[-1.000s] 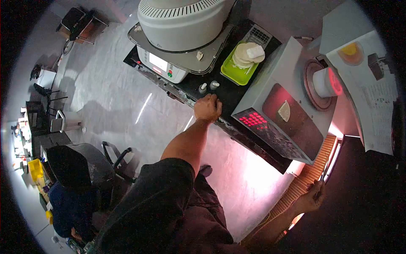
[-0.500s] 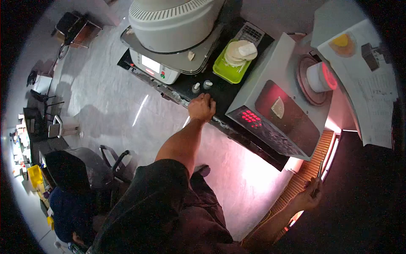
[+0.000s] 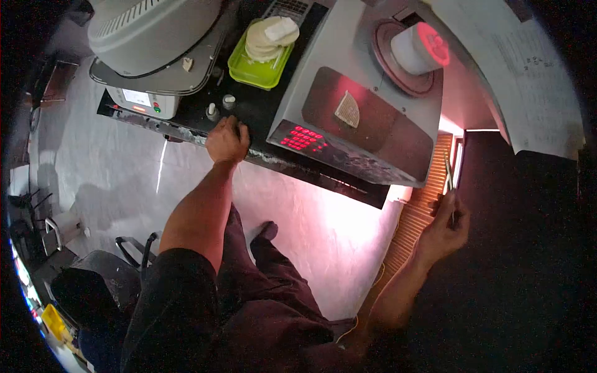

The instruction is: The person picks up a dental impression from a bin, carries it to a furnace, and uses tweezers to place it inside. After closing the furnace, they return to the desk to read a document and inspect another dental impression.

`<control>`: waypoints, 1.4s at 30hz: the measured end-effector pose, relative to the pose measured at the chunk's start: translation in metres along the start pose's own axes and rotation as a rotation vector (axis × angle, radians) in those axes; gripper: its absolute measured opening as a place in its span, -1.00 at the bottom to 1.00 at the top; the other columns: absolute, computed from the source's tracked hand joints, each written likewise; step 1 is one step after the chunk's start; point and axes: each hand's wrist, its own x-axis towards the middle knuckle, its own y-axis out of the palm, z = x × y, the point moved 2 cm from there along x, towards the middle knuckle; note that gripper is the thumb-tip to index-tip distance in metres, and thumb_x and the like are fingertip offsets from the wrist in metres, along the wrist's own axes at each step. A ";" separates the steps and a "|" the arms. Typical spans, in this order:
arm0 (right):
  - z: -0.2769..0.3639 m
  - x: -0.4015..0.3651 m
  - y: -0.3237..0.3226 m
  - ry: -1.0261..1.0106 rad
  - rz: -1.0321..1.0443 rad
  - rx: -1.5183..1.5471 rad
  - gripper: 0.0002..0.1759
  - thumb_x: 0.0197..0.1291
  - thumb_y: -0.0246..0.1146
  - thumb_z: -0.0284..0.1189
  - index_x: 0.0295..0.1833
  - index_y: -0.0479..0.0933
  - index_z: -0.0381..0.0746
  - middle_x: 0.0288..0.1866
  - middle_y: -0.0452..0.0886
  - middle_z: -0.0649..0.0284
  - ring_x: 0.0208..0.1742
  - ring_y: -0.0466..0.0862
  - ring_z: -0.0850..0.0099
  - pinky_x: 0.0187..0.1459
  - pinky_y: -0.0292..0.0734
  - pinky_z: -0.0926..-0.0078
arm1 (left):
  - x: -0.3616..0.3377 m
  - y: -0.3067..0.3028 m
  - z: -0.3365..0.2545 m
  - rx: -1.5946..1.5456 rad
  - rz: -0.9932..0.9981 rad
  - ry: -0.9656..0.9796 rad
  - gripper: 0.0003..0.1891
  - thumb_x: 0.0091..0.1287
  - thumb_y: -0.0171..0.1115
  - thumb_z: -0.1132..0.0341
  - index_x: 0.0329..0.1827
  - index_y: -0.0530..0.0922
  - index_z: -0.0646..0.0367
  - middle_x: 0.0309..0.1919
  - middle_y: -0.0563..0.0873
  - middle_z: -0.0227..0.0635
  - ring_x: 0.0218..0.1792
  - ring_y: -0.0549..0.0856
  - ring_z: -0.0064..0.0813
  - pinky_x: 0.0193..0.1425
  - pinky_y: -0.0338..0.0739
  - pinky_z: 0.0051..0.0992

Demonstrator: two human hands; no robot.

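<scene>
My left hand (image 3: 228,140) rests on the front edge of the black counter (image 3: 258,112), its fingers curled in and what is beneath them hidden. Just beyond it stand two small bottles with light tops, the nearer bottle (image 3: 212,112) and the farther bottle (image 3: 229,102). My right hand (image 3: 446,227) is closed around a slim pointed tool that looks like tweezers (image 3: 449,174), held tip up to the right of the grey machine (image 3: 354,133). On that machine's dark top panel lies a pale wedge-shaped piece (image 3: 347,110); its front shows red digits.
A green tray (image 3: 252,73) holds pale round discs (image 3: 264,46). Left of it is a large white-lidded machine (image 3: 146,37) with a small screen. A white tub (image 3: 420,50) sits atop the grey machine. A chair (image 3: 134,248) and a seated person (image 3: 87,298) are at lower left.
My view has turned, so the counter and machines appear farther left and higher. My left hand stays at the counter edge. My right hand, with the tool, shows higher in view.
</scene>
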 end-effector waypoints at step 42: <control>0.053 0.107 0.125 -0.349 -0.022 -0.013 -0.77 0.25 0.45 -0.38 -0.22 0.72 -0.37 -0.35 0.78 0.18 -0.35 0.71 0.49 -0.23 0.60 0.49 | 0.001 0.002 0.001 -0.009 -0.027 0.027 -0.76 0.35 0.15 0.13 -0.30 0.56 0.12 -0.32 0.68 -0.18 -0.28 0.72 0.01 -0.18 0.60 -0.07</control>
